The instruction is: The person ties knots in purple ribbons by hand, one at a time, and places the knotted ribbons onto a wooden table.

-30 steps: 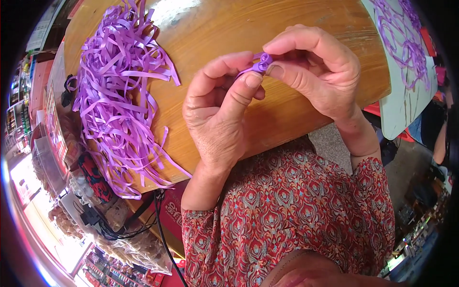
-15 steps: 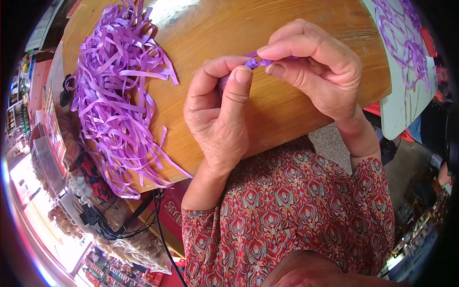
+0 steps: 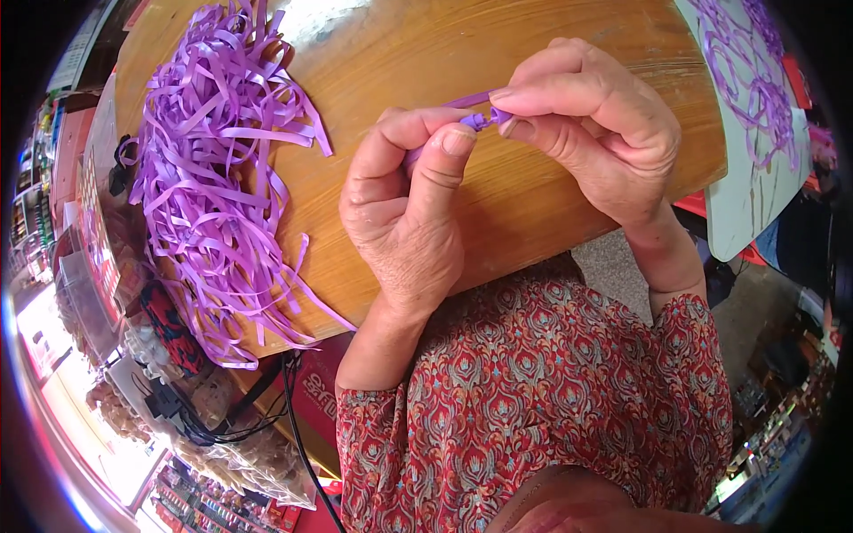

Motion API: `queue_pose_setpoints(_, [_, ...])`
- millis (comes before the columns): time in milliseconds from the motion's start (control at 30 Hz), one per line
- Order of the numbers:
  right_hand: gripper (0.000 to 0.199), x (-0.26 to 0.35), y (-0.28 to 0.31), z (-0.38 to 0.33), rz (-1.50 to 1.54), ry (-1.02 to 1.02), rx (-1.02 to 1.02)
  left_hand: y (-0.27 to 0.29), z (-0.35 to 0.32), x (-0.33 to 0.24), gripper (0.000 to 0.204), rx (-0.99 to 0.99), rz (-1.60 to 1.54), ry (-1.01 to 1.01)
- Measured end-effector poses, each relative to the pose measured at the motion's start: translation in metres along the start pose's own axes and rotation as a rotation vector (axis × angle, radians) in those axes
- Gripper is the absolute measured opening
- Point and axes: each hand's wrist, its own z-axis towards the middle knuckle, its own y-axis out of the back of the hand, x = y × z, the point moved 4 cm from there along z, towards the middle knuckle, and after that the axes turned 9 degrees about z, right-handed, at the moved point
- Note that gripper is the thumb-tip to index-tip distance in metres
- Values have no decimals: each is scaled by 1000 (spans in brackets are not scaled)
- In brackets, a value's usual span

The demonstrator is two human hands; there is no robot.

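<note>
A purple ribbon (image 3: 477,121) is stretched between my two hands above the wooden table, with a small knotted or folded bit in the short gap between the fingertips. My left hand (image 3: 410,191) pinches one part of it between thumb and forefinger. Thumb and forefinger of my right hand (image 3: 591,124) grip the other part, where a small loop shows at the tips. A strip of the ribbon runs behind, from one hand to the other. The rest of it is hidden by my fingers.
A big heap of purple ribbons (image 3: 218,169) covers the table's left side, some ends hanging over its near edge. More purple strands (image 3: 769,107) lie on a pale board (image 3: 751,209) at the right. Black cables (image 3: 289,404) hang beside plastic bags (image 3: 258,462) at the lower left.
My right hand has shifted slightly right, widening the gap between the fingertips. More of the ribbon's knotted bit and the strip behind it now shows.
</note>
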Motion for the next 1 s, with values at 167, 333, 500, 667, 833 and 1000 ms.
queue_pose_setpoints(167, [21, 1, 0, -1, -65, 26, -27, -1, 0, 0, 5, 1, 62, -7])
queue_pose_setpoints(333, [22, 1, 2, -2, -97, 59, -43, -1, 0, 0, 5, -4, 72, -30])
queue_pose_setpoints(500, [22, 3, 0, -1, -153, 100, -7, -2, 0, 1, 4, -4, 46, -4])
queue_pose_setpoints(667, [22, 4, -2, -1, -211, 123, -16, -1, 1, 1, 4, -7, 51, -23])
queue_pose_setpoints(833, [21, 4, -2, -1, -211, 129, -12, -2, 2, 0, 4, -5, 74, -22])
queue_pose_setpoints(1000, [21, 4, -2, -1, -222, 142, 0, -2, 2, -1, 4, 5, 133, -34])
